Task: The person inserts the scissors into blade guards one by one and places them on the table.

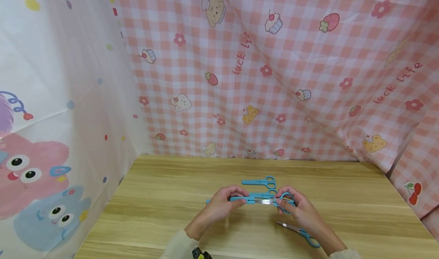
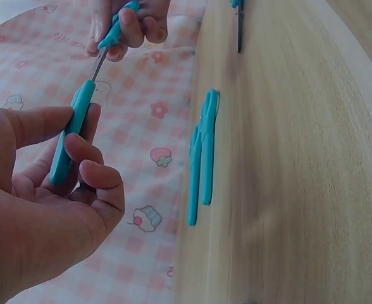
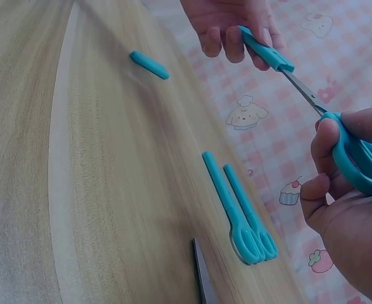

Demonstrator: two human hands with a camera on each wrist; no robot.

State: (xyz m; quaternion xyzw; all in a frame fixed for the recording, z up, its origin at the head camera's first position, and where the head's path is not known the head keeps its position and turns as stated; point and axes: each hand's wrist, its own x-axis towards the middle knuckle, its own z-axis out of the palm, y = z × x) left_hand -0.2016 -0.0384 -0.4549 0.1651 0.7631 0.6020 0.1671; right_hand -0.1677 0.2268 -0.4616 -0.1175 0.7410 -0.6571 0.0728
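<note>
My left hand [image 1: 219, 205] pinches a blue blade cover [image 2: 78, 126] between thumb and fingers. With my right hand [image 1: 302, 207] I hold blue-handled scissors [image 3: 312, 98] by their finger loops. The tips of the closed blades sit inside the cover's mouth, and the bare metal near the pivot shows between my hands. Both are held above the table. Below my right wrist lies a second pair of scissors [image 1: 297, 229], its blades uncovered. A loose blue cover [image 3: 149, 65] lies on the table, mostly hidden behind my left hand in the head view.
Two covered blue scissors [image 1: 253, 182] [image 3: 221, 190] lie side by side on the wooden table [image 1: 164, 182], beyond my hands. A pink checked cloth [image 1: 192, 68] hangs along the table's far edge. White printed cloth [image 1: 68, 79] hangs on the left.
</note>
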